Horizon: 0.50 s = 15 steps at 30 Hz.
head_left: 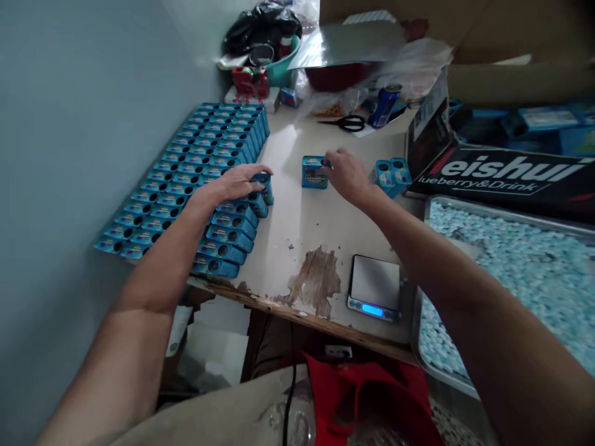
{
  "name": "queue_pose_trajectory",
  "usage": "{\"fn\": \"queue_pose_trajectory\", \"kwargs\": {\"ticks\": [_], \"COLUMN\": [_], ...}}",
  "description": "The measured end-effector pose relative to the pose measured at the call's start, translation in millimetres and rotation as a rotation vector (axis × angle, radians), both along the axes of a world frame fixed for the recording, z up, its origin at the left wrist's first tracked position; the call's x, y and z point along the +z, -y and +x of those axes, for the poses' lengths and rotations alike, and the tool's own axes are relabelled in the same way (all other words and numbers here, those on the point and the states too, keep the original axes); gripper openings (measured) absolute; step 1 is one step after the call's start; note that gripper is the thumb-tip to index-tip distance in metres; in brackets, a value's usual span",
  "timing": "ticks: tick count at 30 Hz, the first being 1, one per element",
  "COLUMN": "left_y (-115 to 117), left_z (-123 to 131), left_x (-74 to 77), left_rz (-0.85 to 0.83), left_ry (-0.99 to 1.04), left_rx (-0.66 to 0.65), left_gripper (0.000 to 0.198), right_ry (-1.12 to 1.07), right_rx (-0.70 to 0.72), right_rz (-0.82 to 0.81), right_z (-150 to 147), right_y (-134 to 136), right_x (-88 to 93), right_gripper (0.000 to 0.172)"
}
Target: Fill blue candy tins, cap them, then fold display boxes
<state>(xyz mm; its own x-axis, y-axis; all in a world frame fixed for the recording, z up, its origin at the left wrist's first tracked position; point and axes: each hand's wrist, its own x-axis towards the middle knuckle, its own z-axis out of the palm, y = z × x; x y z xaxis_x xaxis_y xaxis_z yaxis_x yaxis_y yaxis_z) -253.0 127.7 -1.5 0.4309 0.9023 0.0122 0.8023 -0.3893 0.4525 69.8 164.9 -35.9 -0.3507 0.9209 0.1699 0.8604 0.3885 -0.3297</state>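
My left hand [237, 181] is closed at the near side of the rows, its thumb and fingers on a small blue box [266, 191] that stands at the rows' right edge. Out over the middle of the table, my right hand [346, 174] pinches the right side of another small blue box [314, 176], which has printing on its front. Tightly packed rows of matching blue boxes [190, 152], each with a dark round spot on top, fill the table's left side. Two more blue boxes [392, 176] stand to the right of my right hand.
A digital scale [374, 284] with a lit display sits near the front edge. At right, a metal tray [421, 328] holds many pale blue pieces, below a black printed carton [502, 176]. Scissors [348, 123], a blue can [385, 105] and a red tape dispenser [251, 83] lie farther back.
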Motion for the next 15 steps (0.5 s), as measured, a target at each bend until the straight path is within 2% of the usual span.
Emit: {"fn": "queue_pose_trajectory", "kwargs": {"ticks": [4, 6, 8, 10, 12, 15], "left_y": [20, 32, 43, 52, 56, 58], "left_z": [17, 30, 40, 46, 49, 52], "left_x": [-11.0, -7.8, 1.0, 12.0, 20.9, 24.7], "left_rz": [0.076, 0.126, 0.101, 0.030, -0.001, 0.011], "left_ry": [-0.094, -0.158, -0.214, -0.279, -0.342, -0.389], "left_rx": [0.054, 0.117, 0.146, 0.157, 0.197, 0.269], "left_gripper": [0.049, 0.051, 0.052, 0.051, 0.050, 0.055], "right_ry": [0.042, 0.045, 0.026, -0.003, -0.027, -0.029], "right_rx": [-0.001, -0.004, 0.004, 0.021, 0.026, 0.007], "right_rz": [-0.059, -0.067, -0.034, 0.005, 0.015, -0.049], "right_z": [-3, 1, 16, 40, 72, 116], "right_y": [8, 17, 34, 63, 105, 174], "right_x": [0.6, 7.2, 17.6, 31.0, 44.2, 53.1], "right_gripper": [0.029, 0.028, 0.024, 0.020, 0.016, 0.014]}}
